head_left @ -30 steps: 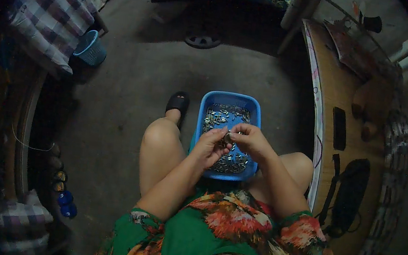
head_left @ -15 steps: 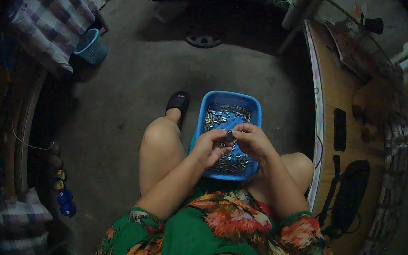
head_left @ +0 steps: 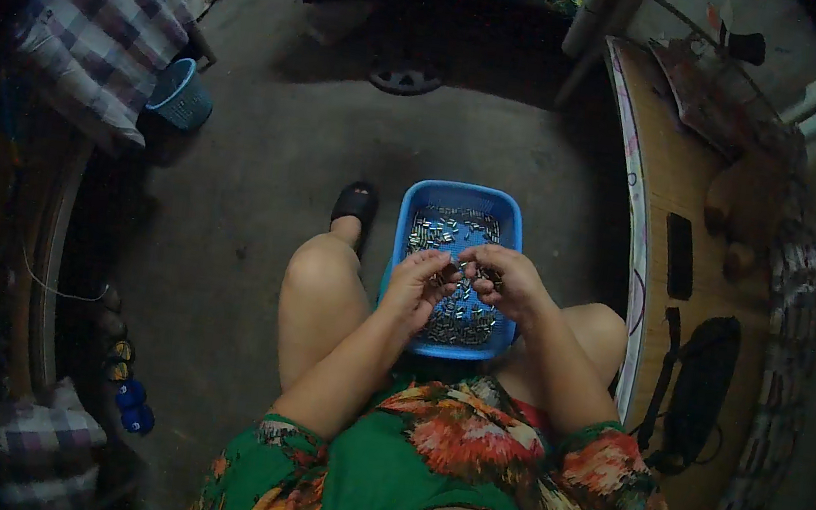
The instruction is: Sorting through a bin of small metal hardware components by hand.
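A blue plastic basket [head_left: 465, 193] with a mesh bottom stands between my knees. Many small shiny metal cylinders [head_left: 464, 333] lie loose in it, heaped mostly along the near and far-left parts. Above its middle, my left hand [head_left: 414, 291] is closed, its thumb and fingers pinched at a small dark piece whose shape is mostly hidden. Close beside it, my right hand [head_left: 509, 282] has its fingers curled and fingertips together near the left fingertips. A glint shows between its fingers, too small to name.
On the right, a wooden board or tabletop [head_left: 678, 185] holds a dark phone-like slab [head_left: 679, 257] and a black strapped bag [head_left: 699, 394]. A small bucket [head_left: 182, 93] stands at the far left beside checked cloth [head_left: 102, 29]. A black slipper [head_left: 356, 201] is on my left foot.
A dark round piece showed between my fingertips before; now it is mostly hidden. My right hand has turned and its fingers have curled more. The basket stays in place.
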Demonstrator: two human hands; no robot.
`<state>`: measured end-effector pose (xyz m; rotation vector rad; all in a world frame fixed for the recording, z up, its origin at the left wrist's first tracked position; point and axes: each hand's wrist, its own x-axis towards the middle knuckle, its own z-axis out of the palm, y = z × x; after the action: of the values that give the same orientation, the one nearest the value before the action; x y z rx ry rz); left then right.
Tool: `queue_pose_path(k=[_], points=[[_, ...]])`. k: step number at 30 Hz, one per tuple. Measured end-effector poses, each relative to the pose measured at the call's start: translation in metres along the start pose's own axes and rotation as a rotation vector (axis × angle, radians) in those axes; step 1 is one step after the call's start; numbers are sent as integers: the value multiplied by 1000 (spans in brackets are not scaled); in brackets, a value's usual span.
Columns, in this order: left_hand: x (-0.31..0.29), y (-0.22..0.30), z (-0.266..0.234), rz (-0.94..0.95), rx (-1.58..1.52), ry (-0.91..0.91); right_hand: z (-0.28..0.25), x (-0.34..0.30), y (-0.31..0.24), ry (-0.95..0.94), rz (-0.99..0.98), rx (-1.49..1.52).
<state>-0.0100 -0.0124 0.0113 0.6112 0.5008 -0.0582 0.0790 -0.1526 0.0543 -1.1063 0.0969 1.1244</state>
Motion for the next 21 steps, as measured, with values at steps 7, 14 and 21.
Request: queue_pose_path(k=[7, 14, 21], points=[[-3, 1, 1, -2, -48, 30, -12, 9, 7, 25, -50, -62], [2, -1, -5, -58, -111, -77, -10, 9, 8, 44, -69, -125], [3, -3, -4, -70, -109, -59, -4, 5, 7, 49, -86, -174]])
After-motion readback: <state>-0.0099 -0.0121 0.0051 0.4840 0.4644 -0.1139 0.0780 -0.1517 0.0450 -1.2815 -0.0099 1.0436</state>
